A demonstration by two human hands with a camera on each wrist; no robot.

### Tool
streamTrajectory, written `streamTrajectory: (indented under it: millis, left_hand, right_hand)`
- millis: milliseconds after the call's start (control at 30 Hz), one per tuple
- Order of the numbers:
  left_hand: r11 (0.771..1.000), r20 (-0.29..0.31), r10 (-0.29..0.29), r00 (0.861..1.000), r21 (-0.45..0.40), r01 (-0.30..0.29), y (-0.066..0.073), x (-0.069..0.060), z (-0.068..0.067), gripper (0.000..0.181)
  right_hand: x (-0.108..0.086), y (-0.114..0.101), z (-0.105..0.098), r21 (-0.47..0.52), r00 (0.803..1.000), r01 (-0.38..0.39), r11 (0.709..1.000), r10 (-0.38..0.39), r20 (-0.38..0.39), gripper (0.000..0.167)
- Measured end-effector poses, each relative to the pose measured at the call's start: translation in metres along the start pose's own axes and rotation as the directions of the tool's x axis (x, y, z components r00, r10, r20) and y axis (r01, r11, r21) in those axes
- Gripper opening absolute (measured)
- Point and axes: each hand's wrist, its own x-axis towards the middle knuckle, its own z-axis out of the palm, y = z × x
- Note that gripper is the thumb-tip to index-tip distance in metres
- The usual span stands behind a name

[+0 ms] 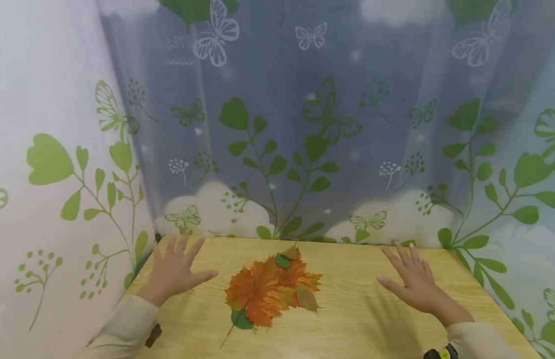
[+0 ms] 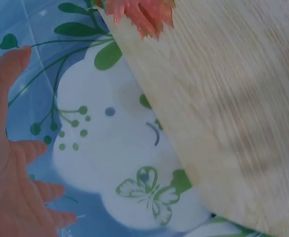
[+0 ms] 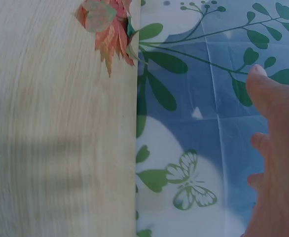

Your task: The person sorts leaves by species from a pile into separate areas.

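Orange and green artificial leaves (image 1: 255, 289) lie in a loose cluster on the wooden table (image 1: 340, 329), a thin dark stem pointing toward the front. To the left of the cluster, my left hand (image 1: 174, 271) is held with its fingers spread, holding nothing. My right hand (image 1: 412, 284) is on the other side, farther from the leaves, also with spread fingers and nothing in it; its shadow falls on the tabletop. Both hands are apart from the leaves. Each wrist view catches only an edge of the orange leaves (image 2: 144, 15) (image 3: 112, 34).
A curtain (image 1: 277, 199) printed with green plants, butterflies and white clouds hangs behind the table's far edge. Similar printed cloth (image 1: 58, 239) stands along the left, and more cloth (image 1: 528, 249) along the right. Dark straps show at both wrists.
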Motion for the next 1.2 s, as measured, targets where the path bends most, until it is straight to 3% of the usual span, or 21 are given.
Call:
streamTrajectory:
  millis: [200, 400, 800, 900, 1033, 1133, 1200]
  left_hand:
    - [0.998, 0.043, -0.002, 0.999, -0.062, 0.005, 0.016, 0.003, 0.021, 0.091]
    - [0.992, 0.066, -0.013, 0.998, -0.122, 0.021, 0.037, -0.004, 0.04, 0.09]
    - [0.964, 0.134, 0.009, 0.991, -0.264, 0.027, 0.081, -0.04, 0.069, 0.084]
    - [0.943, 0.137, 0.038, 0.99, -0.333, 0.01, 0.087, -0.049, 0.073, 0.08]
    - [0.881, 0.192, 0.063, 0.979, -0.473, 0.036, 0.093, -0.058, 0.079, 0.075]
    - [0.845, 0.241, 0.069, 0.968, -0.53, 0.072, 0.096, -0.063, 0.082, 0.071]
    - [0.839, 0.248, 0.078, 0.966, -0.539, 0.071, 0.099, -0.066, 0.085, 0.068]
  right_hand:
    - [0.002, -0.002, 0.023, 0.042, 1.0, 0.002, 0.999, -0.002, 0.0, 0.07]
    - [0.008, -0.008, 0.053, 0.091, 1.0, 0.009, 0.996, -0.008, -0.005, 0.067]
    - [0.041, -0.027, 0.109, 0.291, 0.995, -0.037, 0.956, 0.01, 0.095, 0.069]
    - [0.052, -0.037, 0.12, 0.32, 0.996, -0.032, 0.947, 0.004, 0.087, 0.073]
    - [0.067, -0.047, 0.135, 0.337, 0.999, 0.021, 0.941, -0.03, 0.022, 0.069]
    - [0.076, -0.053, 0.145, 0.335, 0.997, 0.073, 0.94, -0.064, -0.037, 0.061]
    - [0.082, -0.058, 0.149, 0.329, 0.995, 0.092, 0.94, -0.074, -0.066, 0.058]
